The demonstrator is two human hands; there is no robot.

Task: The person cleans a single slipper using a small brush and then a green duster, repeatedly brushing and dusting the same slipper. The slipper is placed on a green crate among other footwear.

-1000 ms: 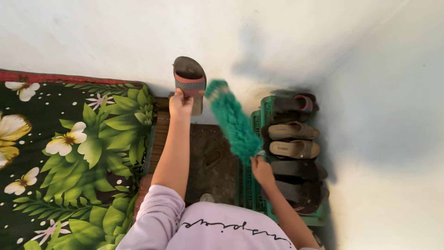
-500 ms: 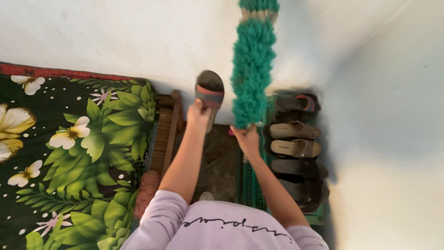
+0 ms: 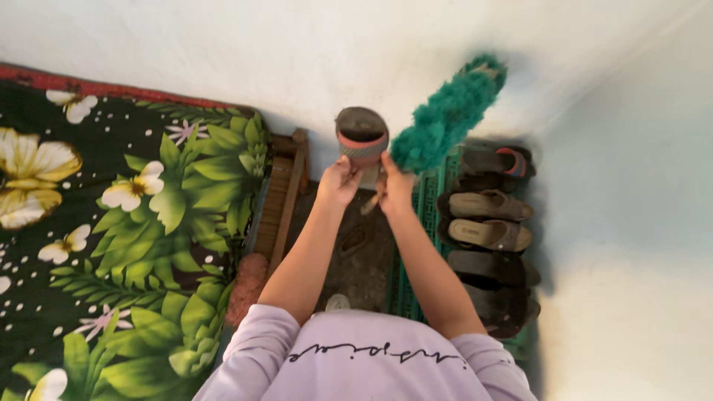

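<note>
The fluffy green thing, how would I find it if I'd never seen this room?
Start at the green rack of sandals standing against the pale wall. Just left of it, the right hand holds a duster that points up toward the wall. It is the only shaggy, teal, stick-shaped thing; the sandal in the left hand beside it is smooth and brown.

green slatted shoe rack (image 3: 416,223) against wall, dark and tan sandals (image 3: 486,219) stacked along it.
</note>
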